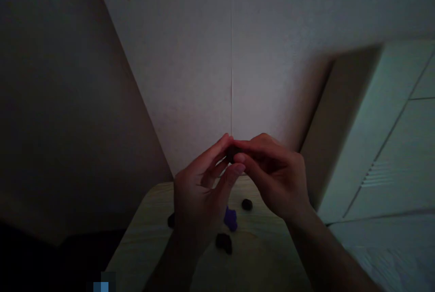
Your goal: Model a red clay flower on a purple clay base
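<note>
Left hand (pixel 199 194) and right hand (pixel 283 176) are meeting fingertip to fingertip, both pinching one small dark lump (pixel 232 153), so neither hand is hanging open. It's looking like modelling clay to me, but the light's really dim, so I'm not swearing to it.

As for the step, I'd say the hands are working that lump between thumbs and index fingers, pressing or shaping it. Whatever's coming after, a move from here is calling for a light, even pinch, imo, with one hand steadying while the other is adjusting.

Pose-wise, both forearms are angling in from the bottom, the wrists are bending inward, and the hands are making a sort of peak above the desk (pixel 268 249). The thumbs are sitting nearest the camera and the index fingers are arching over the top, mostly hiding the lump.

Down on the desk, a purple piece (pixel 231 220) is lying between a dark round lump (pixel 247 204) and a dark irregular piece (pixel 224 243). Another dark bit (pixel 171 221) is peeking out beside the left wrist, mostly covered.
</note>
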